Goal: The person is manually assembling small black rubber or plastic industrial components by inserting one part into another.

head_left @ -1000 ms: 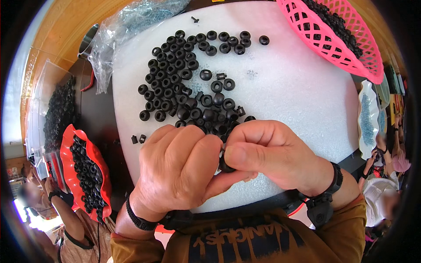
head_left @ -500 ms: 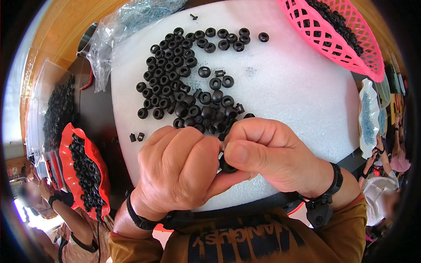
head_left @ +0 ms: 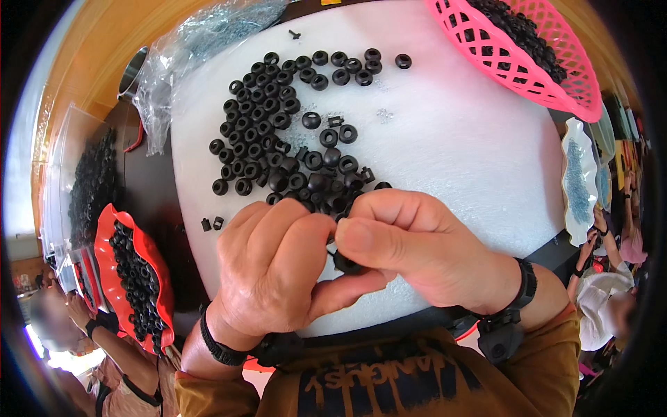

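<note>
My left hand (head_left: 274,267) and my right hand (head_left: 420,247) meet over the near edge of a white foam sheet (head_left: 458,146). Together they pinch one small black rubber ring (head_left: 345,263) between thumbs and fingertips. Just beyond my fingers lies a heap of several black rubber rings (head_left: 278,139), spread toward the sheet's far left. A few single rings (head_left: 403,61) lie apart at the far side.
A pink mesh basket (head_left: 528,62) with black parts sits at the far right. At the left a red tray (head_left: 132,278) holds more rings, a clear plastic bag (head_left: 187,55) lies beyond the sheet, and another person (head_left: 55,333) is at the lower left.
Both hands stay together on the ring; the fingers have shifted only slightly. The heap has not moved.
</note>
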Demonstrator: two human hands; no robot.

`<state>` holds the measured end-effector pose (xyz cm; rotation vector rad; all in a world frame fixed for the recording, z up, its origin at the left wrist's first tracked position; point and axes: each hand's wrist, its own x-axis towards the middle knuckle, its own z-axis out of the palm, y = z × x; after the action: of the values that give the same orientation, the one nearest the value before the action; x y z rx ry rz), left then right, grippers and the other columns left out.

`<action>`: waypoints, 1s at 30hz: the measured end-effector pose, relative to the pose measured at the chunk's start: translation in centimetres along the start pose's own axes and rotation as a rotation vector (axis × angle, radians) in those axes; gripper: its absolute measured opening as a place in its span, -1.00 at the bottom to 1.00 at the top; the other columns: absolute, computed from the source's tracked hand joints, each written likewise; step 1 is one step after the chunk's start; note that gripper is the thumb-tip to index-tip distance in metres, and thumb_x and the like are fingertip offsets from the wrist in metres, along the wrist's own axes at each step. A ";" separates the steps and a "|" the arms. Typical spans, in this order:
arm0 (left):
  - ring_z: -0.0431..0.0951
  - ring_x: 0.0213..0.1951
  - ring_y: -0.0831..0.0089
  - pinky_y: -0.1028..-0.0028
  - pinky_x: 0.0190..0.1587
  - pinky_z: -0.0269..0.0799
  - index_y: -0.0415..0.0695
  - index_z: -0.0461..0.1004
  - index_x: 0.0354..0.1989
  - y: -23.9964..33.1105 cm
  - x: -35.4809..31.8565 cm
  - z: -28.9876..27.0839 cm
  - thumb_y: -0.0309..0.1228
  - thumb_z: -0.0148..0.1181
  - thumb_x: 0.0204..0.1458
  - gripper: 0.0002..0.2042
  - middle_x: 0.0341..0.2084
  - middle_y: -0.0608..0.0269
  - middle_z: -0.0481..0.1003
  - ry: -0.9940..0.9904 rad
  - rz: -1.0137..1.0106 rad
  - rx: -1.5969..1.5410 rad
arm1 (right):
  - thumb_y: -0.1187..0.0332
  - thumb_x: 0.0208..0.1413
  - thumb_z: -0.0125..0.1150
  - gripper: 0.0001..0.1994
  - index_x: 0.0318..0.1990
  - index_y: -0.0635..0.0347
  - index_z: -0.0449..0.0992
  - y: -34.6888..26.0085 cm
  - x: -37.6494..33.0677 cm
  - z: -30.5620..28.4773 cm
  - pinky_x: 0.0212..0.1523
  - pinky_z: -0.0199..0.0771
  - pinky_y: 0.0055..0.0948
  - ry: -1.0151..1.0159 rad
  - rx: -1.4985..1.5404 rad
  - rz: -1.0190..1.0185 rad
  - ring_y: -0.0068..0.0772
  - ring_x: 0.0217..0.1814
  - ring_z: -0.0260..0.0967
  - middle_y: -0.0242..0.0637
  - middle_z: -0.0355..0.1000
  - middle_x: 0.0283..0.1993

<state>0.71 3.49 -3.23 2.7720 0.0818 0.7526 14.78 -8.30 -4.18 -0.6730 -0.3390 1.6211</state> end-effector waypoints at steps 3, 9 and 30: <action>0.23 -0.71 0.38 0.44 -0.70 0.10 -0.20 0.38 -0.49 0.0 -0.1 0.0 -0.03 0.40 -0.25 -0.54 -0.68 0.29 0.24 0.004 -0.015 0.022 | 0.16 0.22 0.14 -0.72 -0.40 0.19 0.46 0.2 0.0 -0.6 -0.40 0.24 -0.75 -0.040 -0.062 0.030 -0.79 -0.38 0.26 -0.49 0.38 -0.42; 0.20 -0.74 0.39 0.45 -0.70 0.08 -0.19 0.36 -0.53 0.3 0.0 0.0 0.01 0.38 -0.22 -0.52 -0.70 0.31 0.22 -0.010 0.003 0.114 | 0.16 0.21 0.15 -0.70 -0.36 0.26 0.44 0.4 0.1 -0.3 -0.31 0.35 -0.70 -0.021 0.057 0.018 -0.71 -0.30 0.36 -0.41 0.42 -0.37; 0.23 -0.76 0.37 0.42 -0.72 0.14 -0.16 0.29 -0.52 0.7 -0.1 0.7 0.06 0.31 -0.14 -0.49 -0.74 0.31 0.20 0.035 -0.020 0.064 | 0.11 0.22 0.11 -0.67 -0.41 0.22 0.40 0.6 -0.2 0.0 -0.28 0.40 -0.69 -0.006 0.055 0.000 -0.72 -0.31 0.33 -0.43 0.37 -0.38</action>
<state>0.98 2.63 -3.67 2.8143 0.1421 0.8070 14.37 -8.59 -4.48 -0.6262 -0.2975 1.6264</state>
